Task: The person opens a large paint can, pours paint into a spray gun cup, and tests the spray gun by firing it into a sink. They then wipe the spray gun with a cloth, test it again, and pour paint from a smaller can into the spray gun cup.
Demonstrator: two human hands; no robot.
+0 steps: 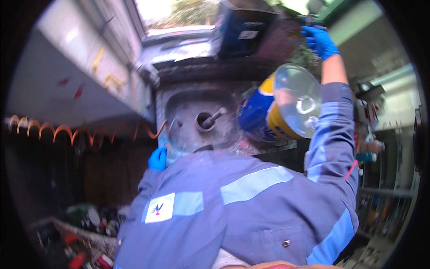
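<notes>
My right hand (320, 41), in a blue glove, reaches far out to the upper right with its fingers curled. They close round the lower part of a small dark grey tool with a rounded top (316, 6), whose kind is too blurred to tell. My left hand (157, 159), also gloved in blue, is low by the near left corner of a grimy metal basin (174, 98). Its fingers look curled in at the basin's edge; what they grip, if anything, is hidden. From the basin's round drain hole (204, 122) a short grey rod (216, 117) sticks up at a slant.
A big blue and yellow drum (258, 115) with a clear, pale top (295, 98) stands right of the basin, under my right arm. An orange coiled hose (85, 134) stretches across the left. A dark box (246, 33) stands behind, near the window. Shelving (389, 179) lines the right.
</notes>
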